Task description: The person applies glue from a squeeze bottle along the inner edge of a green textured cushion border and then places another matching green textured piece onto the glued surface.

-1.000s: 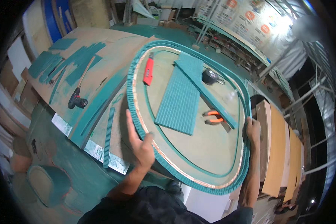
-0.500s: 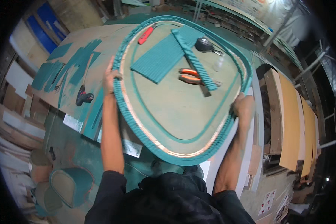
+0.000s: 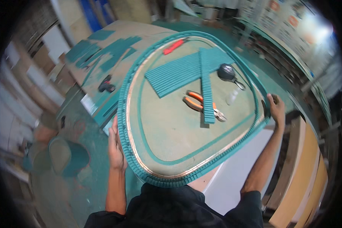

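Head view: both hands [image 3: 117, 146] [image 3: 276, 110] on teal ribbed oval frame [image 3: 122, 114].

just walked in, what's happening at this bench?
A person holds a big rounded board edged with a teal ribbed band, left hand on its left edge and right hand on its right edge. On the board lie orange-handled pliers, a teal ribbed mat, a ribbed strip, a red tool, a small black round thing and a small clear bottle. A dark power tool sits on the bench beyond.
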Motion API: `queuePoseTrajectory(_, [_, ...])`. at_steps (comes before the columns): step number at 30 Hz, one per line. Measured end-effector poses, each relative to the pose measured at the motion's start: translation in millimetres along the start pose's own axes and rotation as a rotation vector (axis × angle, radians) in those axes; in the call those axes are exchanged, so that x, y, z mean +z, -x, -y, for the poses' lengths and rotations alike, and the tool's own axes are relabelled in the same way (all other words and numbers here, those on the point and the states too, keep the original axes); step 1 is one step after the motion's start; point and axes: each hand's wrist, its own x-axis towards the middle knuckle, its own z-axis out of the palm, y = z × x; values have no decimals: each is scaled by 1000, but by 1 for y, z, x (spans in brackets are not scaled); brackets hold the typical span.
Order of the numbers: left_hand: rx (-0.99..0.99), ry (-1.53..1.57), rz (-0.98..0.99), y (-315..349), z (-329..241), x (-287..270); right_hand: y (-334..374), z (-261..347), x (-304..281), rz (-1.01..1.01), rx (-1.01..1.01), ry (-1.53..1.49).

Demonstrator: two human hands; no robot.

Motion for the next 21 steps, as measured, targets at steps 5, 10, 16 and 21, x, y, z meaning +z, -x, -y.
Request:
queuePoseTrajectory(5, [-44, -246, -254, 43, -8, 26, -48, -13, 32, 323, -45, 141])
queuePoseTrajectory(10, [-29, -431, -305, 42, -14, 28, -36, 4, 46, 211, -101, 196])
queuePoseTrajectory(16, [-13, -444, -311, 26, -9, 25, -29, -40, 30, 142, -98, 202])
queuePoseTrajectory(21, [-74, -548, -197, 21, -31, -1, 52, -12, -23, 217, -43, 259])
